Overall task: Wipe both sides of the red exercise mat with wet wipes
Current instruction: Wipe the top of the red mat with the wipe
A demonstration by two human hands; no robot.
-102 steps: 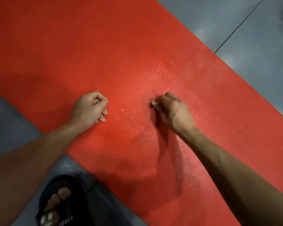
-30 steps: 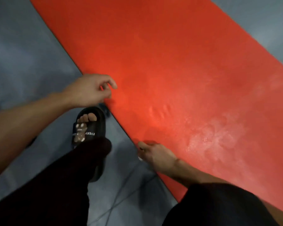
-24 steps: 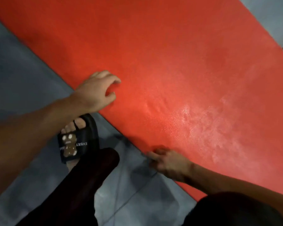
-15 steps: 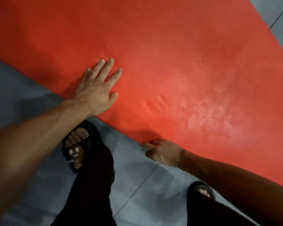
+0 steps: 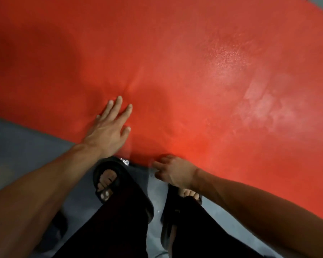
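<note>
- Head view: red mat lies flat on grey floor.
- Left hand rests flat on the mat, fingers straight and spread.
- Right hand at the mat's near edge, fingers curled; whether it grips anything, I cannot tell.
- Black sandals just beside that edge.

Pretty dim and soft overall, with glare shining off the wet patch of the red mat upper right. The right hand is motion-blurred, the lower corners go dark, and the wide lens bends the edges.

Floor: smooth grey surface, visible from 8 to 6 o'clock and at the 1 o'clock corner. Lighting uneven; a pale sheen lies on the floor at 6 o'clock.
</note>
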